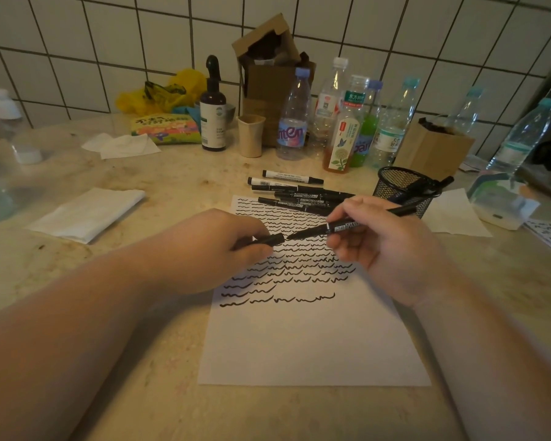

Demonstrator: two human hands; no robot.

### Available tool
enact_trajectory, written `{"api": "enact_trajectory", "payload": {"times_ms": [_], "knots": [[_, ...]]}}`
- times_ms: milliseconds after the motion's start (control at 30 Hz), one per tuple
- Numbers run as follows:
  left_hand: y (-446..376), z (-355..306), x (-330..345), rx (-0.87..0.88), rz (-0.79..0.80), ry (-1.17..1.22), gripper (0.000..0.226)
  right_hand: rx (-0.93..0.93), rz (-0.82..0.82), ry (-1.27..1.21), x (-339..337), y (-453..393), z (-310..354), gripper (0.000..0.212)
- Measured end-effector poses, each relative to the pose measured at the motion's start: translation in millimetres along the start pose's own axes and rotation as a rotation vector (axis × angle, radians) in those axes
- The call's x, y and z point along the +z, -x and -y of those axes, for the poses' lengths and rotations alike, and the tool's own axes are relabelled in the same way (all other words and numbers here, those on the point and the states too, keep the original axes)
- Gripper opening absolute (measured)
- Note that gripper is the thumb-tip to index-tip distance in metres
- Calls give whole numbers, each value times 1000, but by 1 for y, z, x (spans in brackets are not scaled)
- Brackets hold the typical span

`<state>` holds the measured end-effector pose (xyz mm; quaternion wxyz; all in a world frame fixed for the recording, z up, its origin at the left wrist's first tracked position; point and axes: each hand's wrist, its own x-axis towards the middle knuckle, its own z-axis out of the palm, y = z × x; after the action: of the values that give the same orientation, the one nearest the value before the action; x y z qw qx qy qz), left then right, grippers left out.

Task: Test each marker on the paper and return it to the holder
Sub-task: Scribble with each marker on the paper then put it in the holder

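At the near edge of the surface (115,393) lies the white paper (312,345), its near half blank and its far half covered with rows of black wavy strokes. Above the strokes both hands meet. The left hand (217,249) comes in from the near left and pinches a black cap (269,240) between its curled fingers and thumb, the cap's open end pointing right. The right hand (382,240) comes in from the near right and grips the uncapped marker (341,226) around its middle; the tip points left, just short of the cap's mouth and not quite touching it, while the rear end sticks out beyond the hand toward the holder. Whether the tip touches the paper cannot be told. At the paper's far edge lies a loose row of markers (299,194), lying sideways, some overlapping the sheet. Just to their right stands the black mesh holder (401,189), with a few markers leaning inside it. Left of the paper lies a folded tissue (86,213). Along the far edge, against the tiled wall (124,43), stand plastic bottles (295,122), a paper cup (251,135), a dark spray bottle (213,113) and an open cardboard box (268,74).
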<state>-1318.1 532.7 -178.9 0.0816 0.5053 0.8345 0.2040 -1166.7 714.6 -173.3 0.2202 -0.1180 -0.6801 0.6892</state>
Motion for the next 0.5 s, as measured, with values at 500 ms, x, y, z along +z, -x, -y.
{"api": "enact_trajectory", "payload": {"times_ms": [500], "knots": [[1,-8,7,-20,31,211,17,-14,110,180,3,0,-7,18]]}}
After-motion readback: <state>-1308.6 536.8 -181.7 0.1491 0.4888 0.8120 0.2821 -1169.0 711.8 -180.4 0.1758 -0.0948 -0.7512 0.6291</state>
